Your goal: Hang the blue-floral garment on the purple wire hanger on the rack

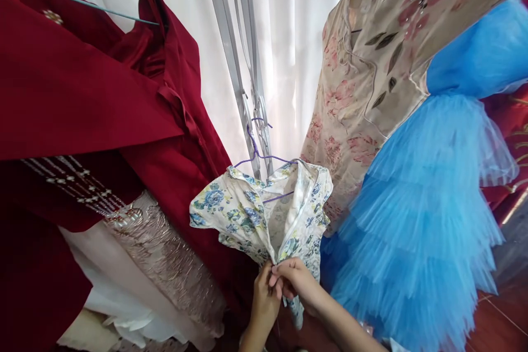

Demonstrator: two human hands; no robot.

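A small white dress with blue and yellow flowers [237,214] hangs on a purple wire hanger [256,149] in the middle of the view. Its front gapes at the neck, and the two edges meet lower down, where both hands are. My left hand [266,289] pinches the cloth at that meeting point. Right against it, my right hand [292,278] has its thumb and fingers closed on the front edge of the same dress. What lies between the fingertips, a button or just cloth, is too small to tell.
A dark red garment [82,99] on a blue wire hanger [82,1] fills the left. On the right hang a beige flowered garment [342,104] and a tiered blue tulle dress [421,203]. Behind are grey metal poles [229,22] and a white curtain [292,38].
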